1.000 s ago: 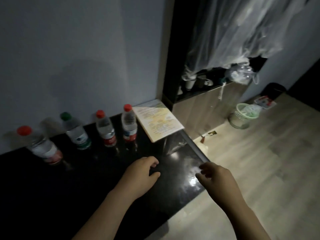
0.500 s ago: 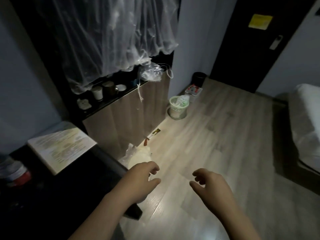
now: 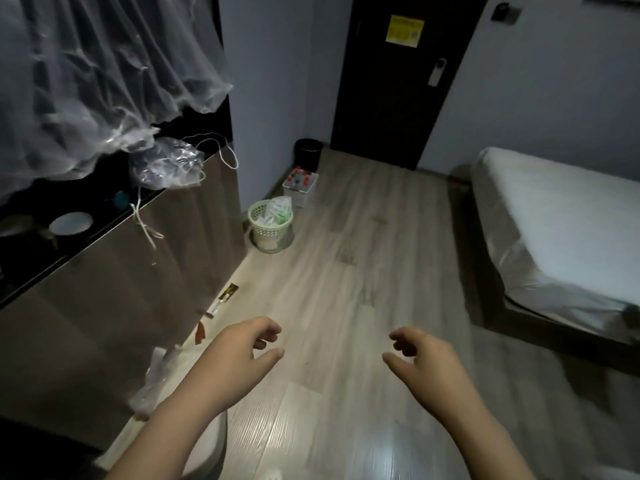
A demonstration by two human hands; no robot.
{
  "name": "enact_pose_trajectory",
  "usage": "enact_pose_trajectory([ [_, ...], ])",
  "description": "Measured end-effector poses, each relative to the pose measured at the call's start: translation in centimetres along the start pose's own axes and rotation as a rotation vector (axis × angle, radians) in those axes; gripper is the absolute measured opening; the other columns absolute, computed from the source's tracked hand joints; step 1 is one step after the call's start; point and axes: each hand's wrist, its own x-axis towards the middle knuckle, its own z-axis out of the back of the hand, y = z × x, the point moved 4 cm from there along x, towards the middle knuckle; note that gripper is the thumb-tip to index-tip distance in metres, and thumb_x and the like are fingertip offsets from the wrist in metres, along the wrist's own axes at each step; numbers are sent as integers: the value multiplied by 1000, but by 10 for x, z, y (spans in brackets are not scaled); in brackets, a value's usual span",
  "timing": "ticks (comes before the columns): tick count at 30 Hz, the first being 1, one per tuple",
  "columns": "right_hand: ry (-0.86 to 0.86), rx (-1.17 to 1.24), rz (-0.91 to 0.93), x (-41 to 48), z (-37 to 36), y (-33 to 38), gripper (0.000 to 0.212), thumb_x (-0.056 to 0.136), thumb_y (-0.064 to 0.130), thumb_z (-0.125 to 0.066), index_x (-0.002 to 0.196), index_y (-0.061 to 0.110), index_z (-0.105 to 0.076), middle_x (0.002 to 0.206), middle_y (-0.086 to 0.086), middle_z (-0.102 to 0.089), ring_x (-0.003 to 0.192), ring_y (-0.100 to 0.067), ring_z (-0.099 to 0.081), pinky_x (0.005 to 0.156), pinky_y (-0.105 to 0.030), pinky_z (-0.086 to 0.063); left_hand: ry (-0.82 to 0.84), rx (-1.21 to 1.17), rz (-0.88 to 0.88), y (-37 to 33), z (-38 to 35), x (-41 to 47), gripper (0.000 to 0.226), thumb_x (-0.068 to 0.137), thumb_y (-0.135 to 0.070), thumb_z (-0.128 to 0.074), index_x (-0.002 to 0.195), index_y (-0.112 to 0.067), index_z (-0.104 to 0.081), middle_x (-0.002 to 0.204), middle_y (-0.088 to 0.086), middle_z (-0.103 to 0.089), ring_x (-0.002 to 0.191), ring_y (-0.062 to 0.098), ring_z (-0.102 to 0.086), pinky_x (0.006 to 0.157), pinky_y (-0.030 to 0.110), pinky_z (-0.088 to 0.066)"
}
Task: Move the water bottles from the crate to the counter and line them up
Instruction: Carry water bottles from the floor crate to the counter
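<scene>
A small white crate [image 3: 300, 190] sits on the floor by the far wall, with several red-capped water bottles [image 3: 300, 174] standing in it. My left hand [image 3: 239, 355] and my right hand [image 3: 424, 358] hang over the wood floor in the foreground, far from the crate. Both hold nothing, and their fingers are loosely curled. The black counter and the bottles lined up on it are out of view.
A green mesh basket [image 3: 271, 225] with plastic inside stands just in front of the crate. A black bin [image 3: 308, 154] is behind it, next to a dark door [image 3: 398, 77]. A wooden cabinet [image 3: 121, 271] runs along the left and a bed [image 3: 561, 230] fills the right.
The view has swung right, away from the black counter with its row of bottles, to face the room and the crate. Both hands stay empty and keep their pose.
</scene>
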Motion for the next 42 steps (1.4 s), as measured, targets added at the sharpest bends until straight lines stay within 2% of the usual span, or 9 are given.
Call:
enact_pose_trajectory([
  [4,-12,23,-37,74,29,0,36,85,34,-65,119,25,-59,107,11,-63,99,-4,-57,84,-19,-46,39,49,-21,-12,16,86,21,84,-33,-63,105,-35,-58,101,-19,-63,93,-2,-60,74,13,-44],
  [12,-23,58,-66,228,72,-34,42,84,36,-67,124,24,-57,117,10,-62,104,-3,-55,89,-17,-43,29,100,-15,-48,19,256,24,84,-34,-64,108,-31,-60,102,-18,-65,92,-4,-61,76,17,-48],
  [15,-44,54,-21,304,90,-46,44,83,35,-68,124,23,-58,120,9,-62,107,-4,-56,85,-14,-39,-17,98,-11,-69,13,321,23,83,-33,-65,106,-31,-61,101,-18,-65,91,-4,-61,80,22,-51],
  [23,-19,24,68,488,157,-66,42,84,34,-68,123,23,-58,120,7,-63,110,-6,-57,83,-12,-36,-59,72,64,-129,4,474,23,84,-31,-65,107,-30,-61,102,-16,-66,92,-3,-61,80,19,-50],
  [29,25,27,101,611,170,-67,42,83,32,-68,124,22,-58,121,7,-63,111,-5,-57,82,-8,-33,-87,22,96,-136,11,590,22,83,-28,-67,104,-31,-60,99,-17,-66,90,-4,-62,79,21,-51],
  [34,47,57,91,729,169,-57,41,85,32,-67,124,23,-58,121,8,-62,111,-4,-56,84,-9,-35,-88,-20,95,-124,21,708,19,82,-27,-68,99,-32,-60,98,-16,-67,88,-5,-63,68,6,-41],
  [38,68,69,45,814,179,-42,40,82,31,-70,120,22,-60,116,5,-64,100,-1,-54,81,-10,-35,-60,-47,131,-120,41,799,19,83,-20,-68,102,-23,-64,99,-11,-67,90,-2,-63,65,-3,-39],
  [40,34,36,70,857,188,-36,40,81,33,-71,118,24,-61,114,8,-64,95,3,-52,81,-9,-37,-40,-28,120,-122,51,847,20,83,-20,-67,102,-22,-64,100,-11,-67,91,-2,-62,67,-3,-38],
  [42,32,6,87,899,196,-31,40,82,35,-70,119,26,-60,107,14,-61,90,6,-50,74,-4,-38,-19,-15,108,-125,58,891,17,82,-22,-68,98,-27,-63,100,-12,-66,90,-1,-63,71,2,-40],
])
